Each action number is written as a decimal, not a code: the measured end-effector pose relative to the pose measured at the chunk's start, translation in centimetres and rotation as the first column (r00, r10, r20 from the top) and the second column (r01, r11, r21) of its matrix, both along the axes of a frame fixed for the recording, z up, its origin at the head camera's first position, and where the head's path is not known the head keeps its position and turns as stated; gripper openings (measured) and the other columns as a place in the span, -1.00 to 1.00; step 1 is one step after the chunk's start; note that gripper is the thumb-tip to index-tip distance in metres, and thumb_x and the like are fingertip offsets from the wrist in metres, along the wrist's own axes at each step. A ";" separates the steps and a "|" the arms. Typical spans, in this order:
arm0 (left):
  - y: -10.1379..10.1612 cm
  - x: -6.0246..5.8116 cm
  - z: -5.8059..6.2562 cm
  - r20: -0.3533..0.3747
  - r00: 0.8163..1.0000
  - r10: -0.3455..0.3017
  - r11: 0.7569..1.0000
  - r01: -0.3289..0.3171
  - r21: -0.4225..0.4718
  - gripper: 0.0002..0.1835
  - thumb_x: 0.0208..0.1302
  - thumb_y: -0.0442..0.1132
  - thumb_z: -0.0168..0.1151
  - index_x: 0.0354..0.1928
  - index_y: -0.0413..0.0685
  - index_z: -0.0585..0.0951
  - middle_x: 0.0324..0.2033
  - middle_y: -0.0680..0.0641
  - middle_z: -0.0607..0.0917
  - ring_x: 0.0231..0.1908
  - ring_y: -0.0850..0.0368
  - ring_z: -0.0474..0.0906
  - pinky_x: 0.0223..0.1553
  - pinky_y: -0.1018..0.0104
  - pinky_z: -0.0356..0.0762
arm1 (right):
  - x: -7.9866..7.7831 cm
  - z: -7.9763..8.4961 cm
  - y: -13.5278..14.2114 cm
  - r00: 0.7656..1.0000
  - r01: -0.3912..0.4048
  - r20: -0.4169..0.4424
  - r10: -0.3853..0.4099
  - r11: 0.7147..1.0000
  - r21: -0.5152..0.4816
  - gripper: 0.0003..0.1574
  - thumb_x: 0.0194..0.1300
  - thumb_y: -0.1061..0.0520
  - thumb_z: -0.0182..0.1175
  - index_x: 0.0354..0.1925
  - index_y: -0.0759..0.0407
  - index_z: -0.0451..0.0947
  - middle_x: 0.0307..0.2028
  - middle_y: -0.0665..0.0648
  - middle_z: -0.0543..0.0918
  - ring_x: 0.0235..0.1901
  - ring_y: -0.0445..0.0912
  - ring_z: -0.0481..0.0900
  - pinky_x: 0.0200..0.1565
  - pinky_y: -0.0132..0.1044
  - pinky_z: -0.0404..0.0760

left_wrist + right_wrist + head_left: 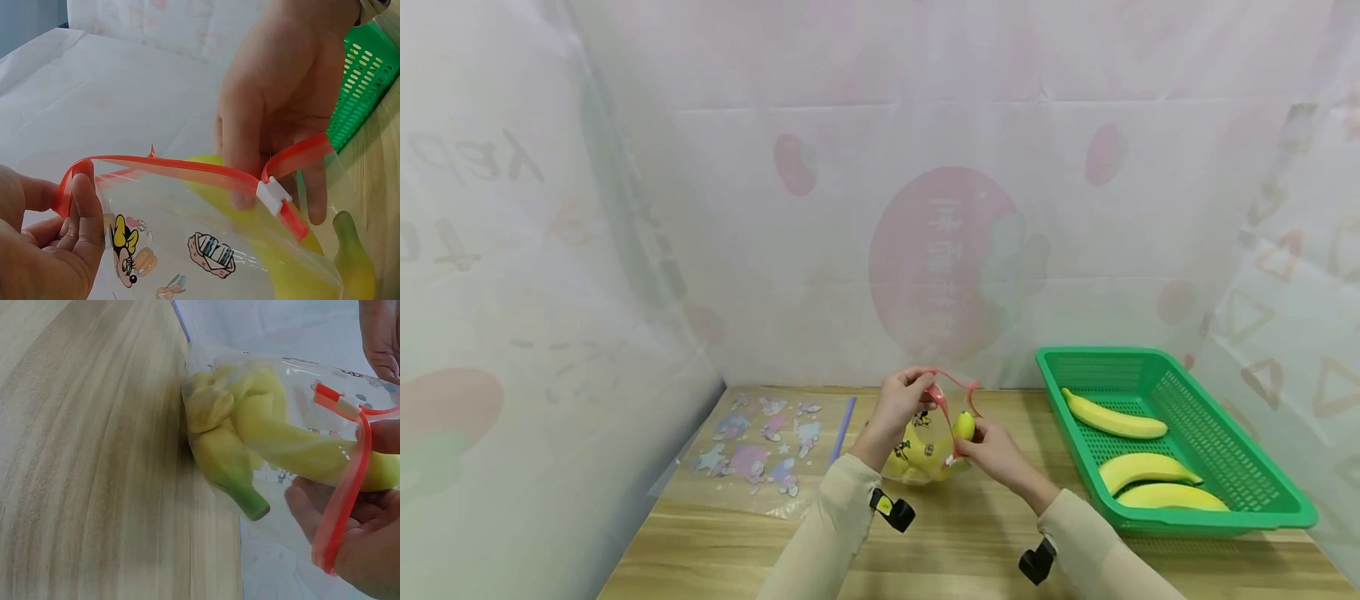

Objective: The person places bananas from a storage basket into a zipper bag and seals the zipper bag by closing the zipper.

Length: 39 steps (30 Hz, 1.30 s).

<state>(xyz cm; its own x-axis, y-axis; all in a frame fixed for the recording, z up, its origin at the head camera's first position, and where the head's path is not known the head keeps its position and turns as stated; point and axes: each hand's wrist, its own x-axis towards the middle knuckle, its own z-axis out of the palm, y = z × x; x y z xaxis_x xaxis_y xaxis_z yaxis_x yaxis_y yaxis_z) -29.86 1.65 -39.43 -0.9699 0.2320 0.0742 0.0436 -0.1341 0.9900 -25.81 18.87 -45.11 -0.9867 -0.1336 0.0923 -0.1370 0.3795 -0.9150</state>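
A clear zip bag (917, 446) with cartoon prints stands on the table, its red zip edge (169, 164) parted at the top. My left hand (897, 408) pinches that red edge at one end, thumb against fingers. With my right hand (996, 457) I grip a yellow banana (300, 450) by its end, thumb above and fingers below, at the bag's mouth. The banana's other end lies inside the bag. More bananas (222, 453), one with a green stem, are bunched at the bottom of the bag. A white slider (273, 196) sits on the zip close to my right fingers.
On the right stands a green basket (1255, 467) with three bananas in it. To the left a flat clear bag (752, 454) with pastel prints lies on the wooden table (700, 550), a purple strip (844, 429) along its edge. A printed white sheet (737, 208) hangs behind.
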 end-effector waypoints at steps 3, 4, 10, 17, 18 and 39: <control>-0.1 -0.1 -0.1 -0.004 1.000 -0.001 1.000 0.001 0.000 -0.72 0.40 -0.27 0.05 0.02 -0.27 0.58 -0.49 -0.04 0.61 -0.49 0.20 0.57 -0.35 0.34 0.60 | -0.7 -0.7 0.0 0.999 -0.019 0.050 0.019 1.000 0.002 -0.84 0.28 0.26 0.14 -0.18 0.35 0.48 -0.37 0.13 0.56 -0.39 -0.09 0.50 -0.34 -0.24 0.57; -0.1 -0.1 -0.1 -0.004 1.000 0.000 1.000 0.000 0.001 -0.72 0.39 -0.28 0.05 0.02 -0.27 0.59 -0.50 -0.04 0.61 -0.49 0.20 0.57 -0.34 0.33 0.60 | -0.8 -0.7 -0.1 0.998 -0.019 0.067 0.019 1.000 -0.008 -0.82 0.29 0.27 0.13 -0.16 0.37 0.47 -0.36 0.15 0.56 -0.39 -0.09 0.51 -0.33 -0.21 0.58; -0.1 -0.2 -0.4 0.006 1.000 -0.003 1.000 0.003 0.011 -0.73 0.38 -0.30 0.04 0.01 -0.24 0.60 -0.56 0.00 0.62 -0.52 0.21 0.56 -0.40 0.39 0.57 | -1.8 -1.1 -0.4 0.989 -0.013 0.144 0.022 0.998 -0.062 -0.74 0.32 0.28 0.11 -0.07 0.41 0.37 -0.33 0.19 0.52 -0.42 -0.09 0.50 -0.29 -0.15 0.59; 0.1 -0.3 -0.4 0.010 1.000 0.000 1.000 0.000 0.013 -0.74 0.39 -0.30 0.03 0.01 -0.22 0.59 -0.58 0.02 0.61 -0.53 0.23 0.56 -0.34 0.34 0.59 | -2.8 -1.4 -0.5 0.975 -0.108 0.185 0.120 0.991 -0.076 -0.76 0.37 0.22 0.04 -0.10 0.41 0.37 -0.47 0.12 0.44 -0.55 -0.15 0.36 -0.47 -0.32 0.45; 0.1 -0.2 -0.4 0.011 1.000 0.001 1.000 -0.001 0.011 -0.73 0.39 -0.30 0.03 0.02 -0.22 0.60 -0.58 0.02 0.61 -0.53 0.24 0.56 -0.33 0.34 0.59 | -2.8 -1.3 -0.5 0.974 -0.117 0.185 0.128 0.991 -0.071 -0.76 0.37 0.21 0.05 -0.12 0.40 0.38 -0.48 0.11 0.43 -0.55 -0.15 0.36 -0.46 -0.31 0.44; 0.4 -0.2 -0.5 0.022 1.000 0.014 1.000 -0.014 0.015 -0.74 0.38 -0.31 0.03 0.00 -0.22 0.60 -0.57 -0.01 0.62 -0.53 0.18 0.56 -0.40 0.38 0.59 | -4.2 -1.4 -1.5 0.973 -0.155 0.178 0.143 0.987 0.053 -0.75 0.26 0.15 0.24 -0.32 0.39 0.58 -0.45 0.16 0.64 -0.45 -0.02 0.60 -0.39 -0.26 0.55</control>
